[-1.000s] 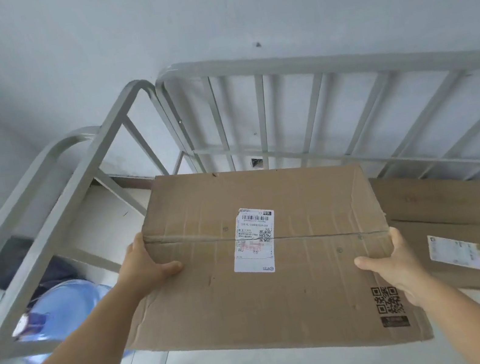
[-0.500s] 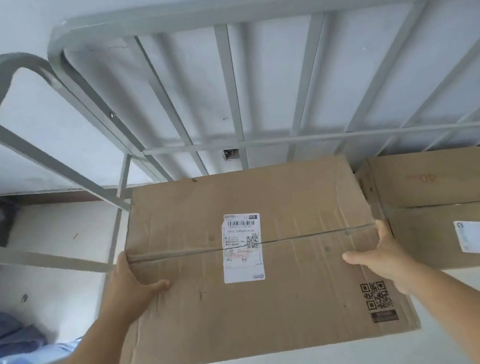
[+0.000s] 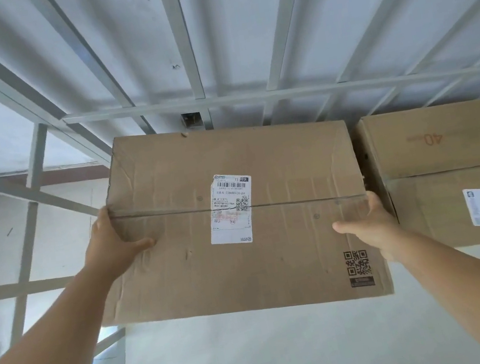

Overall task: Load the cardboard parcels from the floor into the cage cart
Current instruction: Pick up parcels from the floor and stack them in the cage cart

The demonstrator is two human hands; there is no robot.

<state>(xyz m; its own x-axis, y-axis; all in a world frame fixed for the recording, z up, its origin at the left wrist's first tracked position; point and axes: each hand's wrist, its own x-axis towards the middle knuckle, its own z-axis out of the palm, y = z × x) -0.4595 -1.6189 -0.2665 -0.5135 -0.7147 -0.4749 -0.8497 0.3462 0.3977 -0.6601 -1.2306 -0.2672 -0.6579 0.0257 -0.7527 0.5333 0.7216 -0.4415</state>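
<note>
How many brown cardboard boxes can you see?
2. One brown cardboard box with a white label is in the middle, held by the left hand and right hand. The other brown cardboard box sits right beside it. More may be out of view.

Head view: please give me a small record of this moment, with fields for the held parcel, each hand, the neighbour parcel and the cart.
held parcel: cardboard parcel, flaps shut, white shipping label on top
left hand: left hand grips the parcel's left edge, thumb on top
right hand: right hand grips its right edge, thumb on top
neighbour parcel: second parcel close beside, on the right
cart: cage cart, grey bars behind both parcels
</note>
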